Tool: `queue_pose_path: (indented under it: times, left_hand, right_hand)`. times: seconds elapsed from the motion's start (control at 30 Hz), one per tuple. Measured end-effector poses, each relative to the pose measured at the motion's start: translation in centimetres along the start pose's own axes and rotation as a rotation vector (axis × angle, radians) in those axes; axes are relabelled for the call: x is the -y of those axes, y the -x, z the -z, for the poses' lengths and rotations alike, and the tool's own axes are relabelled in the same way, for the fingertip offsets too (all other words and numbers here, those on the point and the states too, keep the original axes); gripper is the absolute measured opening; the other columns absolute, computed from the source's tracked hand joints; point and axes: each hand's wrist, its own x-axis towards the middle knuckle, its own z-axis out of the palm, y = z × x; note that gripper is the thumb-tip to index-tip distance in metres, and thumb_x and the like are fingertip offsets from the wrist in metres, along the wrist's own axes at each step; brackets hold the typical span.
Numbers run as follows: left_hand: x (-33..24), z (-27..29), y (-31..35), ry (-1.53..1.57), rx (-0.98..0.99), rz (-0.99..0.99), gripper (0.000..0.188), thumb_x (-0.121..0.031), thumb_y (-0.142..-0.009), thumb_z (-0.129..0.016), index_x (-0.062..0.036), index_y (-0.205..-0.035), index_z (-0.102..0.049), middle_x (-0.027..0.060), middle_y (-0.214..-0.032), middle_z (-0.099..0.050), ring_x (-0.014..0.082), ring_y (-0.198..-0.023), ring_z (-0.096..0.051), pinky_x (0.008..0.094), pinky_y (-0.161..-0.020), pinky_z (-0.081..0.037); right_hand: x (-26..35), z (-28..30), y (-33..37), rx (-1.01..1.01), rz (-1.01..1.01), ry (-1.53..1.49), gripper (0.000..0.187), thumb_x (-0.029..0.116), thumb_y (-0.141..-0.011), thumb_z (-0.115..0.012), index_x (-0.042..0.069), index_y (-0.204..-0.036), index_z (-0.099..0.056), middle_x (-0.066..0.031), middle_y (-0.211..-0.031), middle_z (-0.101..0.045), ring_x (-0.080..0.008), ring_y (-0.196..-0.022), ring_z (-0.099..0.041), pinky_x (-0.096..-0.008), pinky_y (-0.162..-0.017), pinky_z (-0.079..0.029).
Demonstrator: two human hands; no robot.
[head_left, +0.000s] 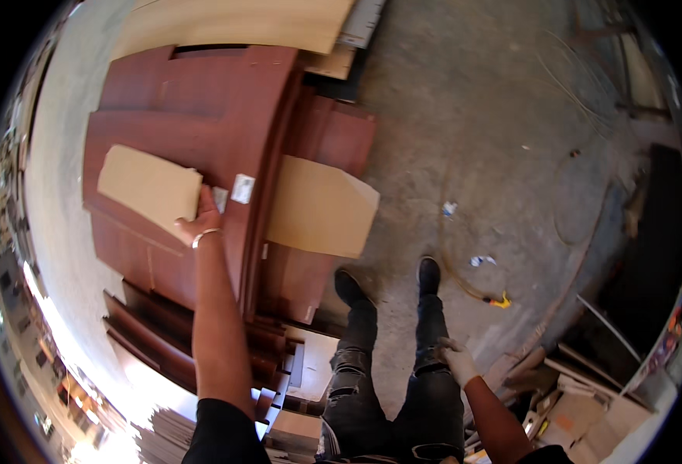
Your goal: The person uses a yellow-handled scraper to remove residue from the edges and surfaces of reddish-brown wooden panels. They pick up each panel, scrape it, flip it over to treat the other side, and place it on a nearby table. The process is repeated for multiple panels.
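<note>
Tan cardboard sheet point(146, 185), between nine and ten o'clock in the head view, is over reddish-brown panels point(233, 100); it looks light, fairly stiff yet easily creased, best held by an edge. The left hand point(199, 220), partly curled, grips its four o'clock end. Between four and five, the pale-gloved right hand point(457, 360) hangs near the right leg point(427, 402); its closure I cannot tell.

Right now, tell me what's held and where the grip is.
The left hand holds the leftmost cardboard piece by its right end; the right hand holds nothing visible.
</note>
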Motion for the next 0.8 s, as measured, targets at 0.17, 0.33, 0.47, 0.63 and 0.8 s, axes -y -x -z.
queue_pose_path:
  times: [0.17, 0.33, 0.47, 0.63, 0.8]
  left_hand:
    - [0.8, -0.5, 2.4, -0.7, -0.169, 0.239, 0.069, -0.057, -0.101, -0.043, 0.0034, -0.135, -0.047, 0.0189, -0.131, -0.061, 0.0321, -0.122, -0.059, 0.0463, -0.101, -0.052]
    - [6.0, 8.1, 14.6, -1.289, 0.139, 0.545, 0.035, -0.04, -0.102, -0.052, -0.0061, -0.107, -0.061, 0.0117, -0.096, -0.068, 0.0239, -0.076, -0.066, 0.0371, -0.066, -0.055]
    - [7.9, 17.5, 26.3, -1.731, 0.189, 0.737, 0.03, -0.029, -0.102, -0.05, -0.0045, -0.09, -0.062, 0.0116, -0.082, -0.069, 0.0223, -0.071, -0.068, 0.0346, -0.061, -0.056]
    - [10.1, 27.5, 34.9, -1.953, 0.275, 0.938, 0.016, -0.01, -0.099, -0.056, -0.0012, -0.1, -0.068, 0.0089, -0.09, -0.072, 0.0165, -0.078, -0.069, 0.0295, -0.068, -0.055]
    - [19.5, 22.1, 37.0, -2.2, 0.844, 0.689, 0.013, -0.009, -0.098, -0.062, -0.0014, -0.104, -0.07, 0.007, -0.09, -0.072, 0.0127, -0.081, -0.067, 0.0266, -0.073, -0.053]
  right_hand:
    - [-1.4, 1.4, -3.3, -0.046, 0.084, 0.094, 0.039, 0.003, -0.094, -0.051, -0.004, -0.131, -0.06, -0.0107, -0.113, -0.067, -0.0151, -0.099, -0.064, -0.028, -0.086, -0.052]
    - [-2.2, 3.4, -11.2, -0.156, -0.049, -0.27, 0.036, 0.007, -0.094, -0.049, -0.004, -0.128, -0.057, -0.0105, -0.097, -0.067, -0.0188, -0.076, -0.063, -0.0296, -0.075, -0.054]
    - [-0.9, 4.6, -20.2, -0.203, -0.304, -0.574, 0.025, 0.014, -0.096, -0.046, -0.001, -0.112, -0.058, -0.0085, -0.088, -0.062, -0.0233, -0.07, -0.061, -0.0364, -0.067, -0.057]
    - [-9.0, 7.6, -38.3, -0.268, -0.211, -1.183, 0.025, 0.029, -0.094, -0.051, 0.007, -0.102, -0.06, -0.0035, -0.081, -0.058, -0.0233, -0.071, -0.057, -0.0509, -0.058, -0.049]
    - [-9.6, 10.0, -44.4, -0.652, -0.172, -0.024, 0.027, 0.023, -0.079, -0.075, 0.001, -0.095, -0.072, -0.0113, -0.078, -0.07, -0.0284, -0.075, -0.067, -0.0404, -0.067, -0.057]
